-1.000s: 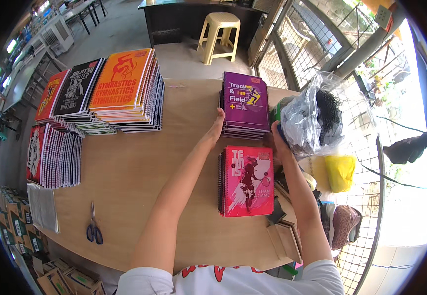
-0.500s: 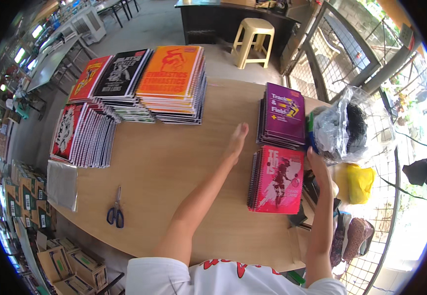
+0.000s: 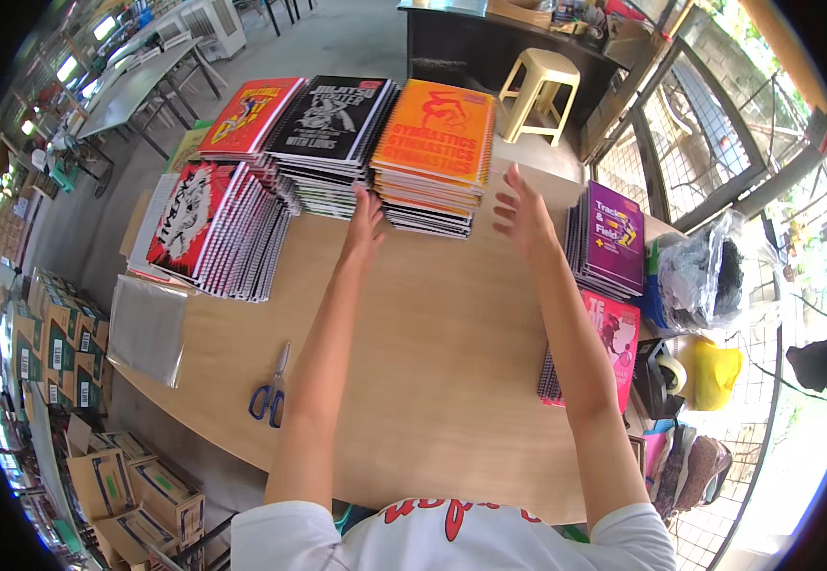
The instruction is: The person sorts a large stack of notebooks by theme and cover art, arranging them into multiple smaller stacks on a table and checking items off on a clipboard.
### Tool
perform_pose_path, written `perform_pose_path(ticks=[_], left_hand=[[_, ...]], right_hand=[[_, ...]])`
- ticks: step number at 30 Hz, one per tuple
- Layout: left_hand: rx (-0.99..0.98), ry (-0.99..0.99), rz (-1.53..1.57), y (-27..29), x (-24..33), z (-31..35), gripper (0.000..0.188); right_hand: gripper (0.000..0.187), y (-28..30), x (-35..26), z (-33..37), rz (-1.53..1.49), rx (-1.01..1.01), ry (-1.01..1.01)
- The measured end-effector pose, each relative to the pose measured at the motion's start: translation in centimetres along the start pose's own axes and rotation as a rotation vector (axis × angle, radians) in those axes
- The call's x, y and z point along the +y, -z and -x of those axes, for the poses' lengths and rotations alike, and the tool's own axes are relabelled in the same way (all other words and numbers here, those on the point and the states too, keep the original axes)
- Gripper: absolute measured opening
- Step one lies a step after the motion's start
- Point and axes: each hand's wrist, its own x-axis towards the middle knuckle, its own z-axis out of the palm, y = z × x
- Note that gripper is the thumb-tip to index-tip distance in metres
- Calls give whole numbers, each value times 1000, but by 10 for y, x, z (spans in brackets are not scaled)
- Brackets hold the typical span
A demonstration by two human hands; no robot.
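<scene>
Both my arms reach across the table, one on each side of a tall stack of orange-covered spiral notebooks [image 3: 435,128]. My left hand [image 3: 364,224] is at the stack's near left corner, fingers stretched out; whether it touches is hard to tell. My right hand [image 3: 525,211] hangs apart from the stack's right side, its fingers spread and holding nothing. Left of the orange stack stand black-covered notebooks [image 3: 329,119] and red ones [image 3: 251,114]. A fanned stack with a red, black and white cover [image 3: 194,219] sits nearer. My right forearm partly hides the pink notebooks [image 3: 620,333].
Purple notebooks [image 3: 615,238] stand at the right, beside a clear plastic bag [image 3: 704,271] and a tape dispenser [image 3: 661,381]. Scissors with blue handles [image 3: 269,400] and clear plastic sleeves [image 3: 149,328] lie at the left. A cream stool [image 3: 540,93] stands beyond the table.
My hands have left the pink and purple stacks and moved leftward and farther out, to either side of the orange stack. The view has shifted, so the table's things appear displaced to the right.
</scene>
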Motion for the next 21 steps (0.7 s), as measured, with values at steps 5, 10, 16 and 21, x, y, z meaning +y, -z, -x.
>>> perform_pose_path(ticks=[5,10,16,21], left_hand=[[-152,75,-81,14,17,-6,113],[-138,9,-100,13,29,3,119],[-154,40,-88,-2,40,2,119],[-140,56,-119,4,45,4,121]], right_hand=[[102,-41,-23,-55,44,-137,-167],[73,-65,-27,-53,-64,-165,-120],[64,-51,-29,-68,-33,-171,-117],[59,-60,-29,-66,-38,-179,-95]])
